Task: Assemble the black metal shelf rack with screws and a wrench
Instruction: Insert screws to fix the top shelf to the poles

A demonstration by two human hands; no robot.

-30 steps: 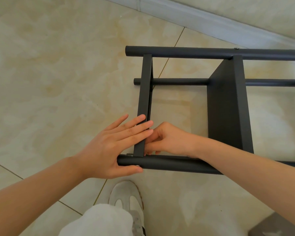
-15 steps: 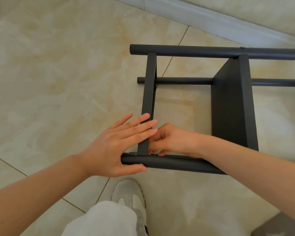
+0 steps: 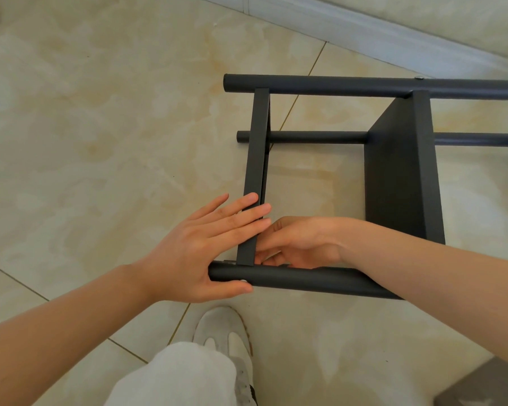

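Observation:
The black metal shelf rack (image 3: pixel 399 177) lies on its side on the tiled floor, its round poles running left to right. A thin black shelf panel (image 3: pixel 257 159) stands on edge between the far pole (image 3: pixel 335 86) and the near pole (image 3: pixel 299 278). My left hand (image 3: pixel 206 247) lies flat against that panel's near end, fingers spread, thumb on the near pole beside a small silver screw head (image 3: pixel 243 280). My right hand (image 3: pixel 299 244) reaches in behind the panel at the same joint, fingertips pinched; whatever they pinch is hidden. No wrench is visible.
A second, wider shelf panel (image 3: pixel 405 171) is fixed further right, with a screw (image 3: pixel 419 77) on the far pole above it. My white shoe (image 3: pixel 226 332) and pale trouser leg are just below the near pole. A skirting board (image 3: pixel 364 30) runs along the back. A grey object (image 3: pixel 487 385) sits bottom right.
Both hands stay at the same joint with almost no movement; only the camera has shifted slightly, so the rack sits a little lower and further right in view.

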